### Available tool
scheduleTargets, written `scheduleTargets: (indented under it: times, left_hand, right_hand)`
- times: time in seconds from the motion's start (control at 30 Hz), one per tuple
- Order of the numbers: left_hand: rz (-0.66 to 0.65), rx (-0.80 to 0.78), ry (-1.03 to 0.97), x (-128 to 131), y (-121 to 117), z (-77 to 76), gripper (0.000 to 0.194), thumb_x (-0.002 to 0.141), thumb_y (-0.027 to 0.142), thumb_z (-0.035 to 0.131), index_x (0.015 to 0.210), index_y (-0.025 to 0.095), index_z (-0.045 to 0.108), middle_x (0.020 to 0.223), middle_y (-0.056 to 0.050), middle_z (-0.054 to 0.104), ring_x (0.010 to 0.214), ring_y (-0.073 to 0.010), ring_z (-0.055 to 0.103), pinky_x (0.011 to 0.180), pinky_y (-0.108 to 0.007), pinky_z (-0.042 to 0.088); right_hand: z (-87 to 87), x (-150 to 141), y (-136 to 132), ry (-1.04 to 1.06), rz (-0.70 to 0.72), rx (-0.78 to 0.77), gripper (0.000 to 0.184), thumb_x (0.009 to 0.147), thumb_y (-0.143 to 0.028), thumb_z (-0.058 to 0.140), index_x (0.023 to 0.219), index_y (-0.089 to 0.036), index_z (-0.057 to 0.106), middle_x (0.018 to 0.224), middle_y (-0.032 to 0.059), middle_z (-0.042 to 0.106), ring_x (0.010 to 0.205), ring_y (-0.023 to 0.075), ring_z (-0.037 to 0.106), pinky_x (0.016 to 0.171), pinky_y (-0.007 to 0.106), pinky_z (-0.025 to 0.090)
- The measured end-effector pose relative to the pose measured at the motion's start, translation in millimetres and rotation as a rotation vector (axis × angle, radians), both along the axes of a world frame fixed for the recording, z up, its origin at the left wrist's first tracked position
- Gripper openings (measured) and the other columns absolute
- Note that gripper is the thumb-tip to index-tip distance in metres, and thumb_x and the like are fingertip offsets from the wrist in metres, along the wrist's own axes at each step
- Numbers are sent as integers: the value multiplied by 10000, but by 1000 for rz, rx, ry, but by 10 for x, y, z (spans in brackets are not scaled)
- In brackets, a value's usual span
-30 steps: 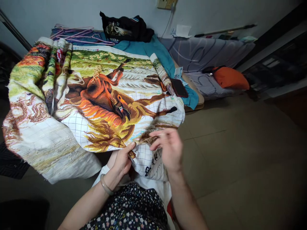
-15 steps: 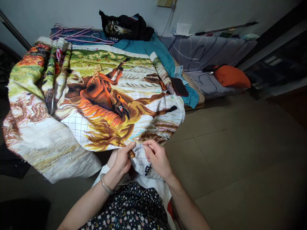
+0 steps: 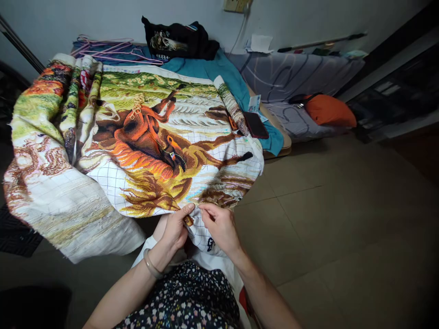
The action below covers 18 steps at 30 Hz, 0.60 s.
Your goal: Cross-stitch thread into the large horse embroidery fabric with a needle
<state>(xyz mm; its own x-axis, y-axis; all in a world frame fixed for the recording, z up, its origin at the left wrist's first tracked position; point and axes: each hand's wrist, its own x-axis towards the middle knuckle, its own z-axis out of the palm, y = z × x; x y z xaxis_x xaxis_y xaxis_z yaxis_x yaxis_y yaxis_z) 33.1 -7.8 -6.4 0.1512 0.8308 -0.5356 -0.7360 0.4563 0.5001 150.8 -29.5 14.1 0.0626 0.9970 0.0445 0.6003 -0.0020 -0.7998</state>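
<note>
A large cross-stitch cloth [image 3: 109, 178] with brown and orange horses on a gridded white ground spreads from the bench to my lap. At its near edge my left hand [image 3: 176, 228] grips the fabric, thumb on top and fingers underneath. Just to the right, my right hand [image 3: 219, 224] is pinched, its fingertips at the cloth close to my left thumb. Whatever lies in that pinch is too small to make out. Dark stitched lettering [image 3: 210, 244] shows below the right hand. A loose bundle of pale thread [image 3: 138, 103] rests on the stitched horse.
A phone [image 3: 255, 124] lies beside the cloth's rolled right end [image 3: 233, 105]. Pink hangers [image 3: 106, 48] and a black bag [image 3: 181, 41] are at the back. To the right are an orange bag [image 3: 329, 109] and tiled floor [image 3: 308, 219].
My right hand has shifted slightly left, bringing its pinched fingertips nearer to my left thumb. My left hand keeps its grip on the cloth.
</note>
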Motion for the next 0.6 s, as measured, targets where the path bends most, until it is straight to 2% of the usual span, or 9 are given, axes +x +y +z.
scheduleTargets:
  times: [0.27, 0.47, 0.6]
  left_hand:
    - [3, 7, -14, 4, -1, 5, 309, 588, 155, 788, 883, 157, 695, 847, -46, 738, 868, -212, 679, 880, -333, 479]
    - [13, -23, 36, 16, 1, 45, 235, 570, 169, 795, 778, 136, 691, 756, -45, 721, 802, -207, 673, 810, -314, 484]
    - [30, -42, 49, 29, 18, 22, 214, 558, 171, 793, 737, 130, 682, 736, -39, 711, 751, -176, 657, 796, -291, 473]
  right_hand:
    - [-3, -63, 6, -11, -42, -12, 222, 811, -219, 482, 856, -186, 696, 620, 17, 661, 545, 137, 571, 474, 208, 394]
    - [-39, -151, -26, 89, -49, -72, 137, 857, -246, 449, 853, -199, 578, 541, -20, 593, 511, 133, 564, 472, 210, 398]
    - [-83, -134, -55, 123, -35, -80, 121, 869, -256, 465, 815, -203, 559, 664, 0, 634, 588, 131, 594, 534, 209, 438]
